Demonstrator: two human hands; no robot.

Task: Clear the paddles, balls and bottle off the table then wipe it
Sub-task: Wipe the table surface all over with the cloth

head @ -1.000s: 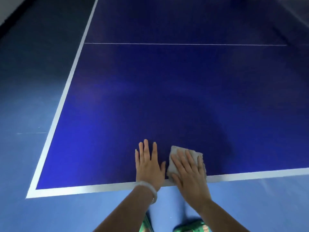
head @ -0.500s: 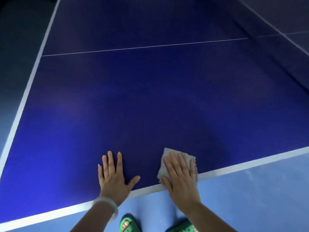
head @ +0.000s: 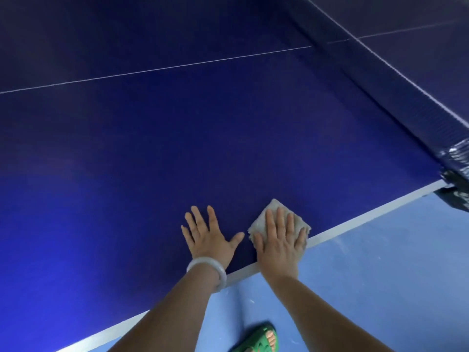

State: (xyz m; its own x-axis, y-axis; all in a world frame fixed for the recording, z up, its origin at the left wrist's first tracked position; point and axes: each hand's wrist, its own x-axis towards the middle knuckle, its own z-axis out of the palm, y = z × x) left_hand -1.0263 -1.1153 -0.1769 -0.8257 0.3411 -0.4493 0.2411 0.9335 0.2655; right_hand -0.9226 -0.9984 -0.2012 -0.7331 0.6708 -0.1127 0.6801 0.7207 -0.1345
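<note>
Bare table [head: 177, 148] ahead; net [head: 396, 97] barrier at right.

A dark blue desk [head: 177, 148] with a white edge line carried a grey cloth [head: 256, 224], flat under the right hand [head: 279, 240] at the near edge. The left hand [head: 210, 237] lay spread on the surface just beside it. A net [head: 396, 92] stood well beyond the right hand.

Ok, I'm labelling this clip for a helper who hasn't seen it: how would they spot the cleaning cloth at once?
Start at the blue table tennis table and follow its white near edge line toward the net. Just inside that line, the right hand presses flat on a small grey cloth. It is the only pale, frayed thing there; the left hand beside it rests on bare table.
</note>
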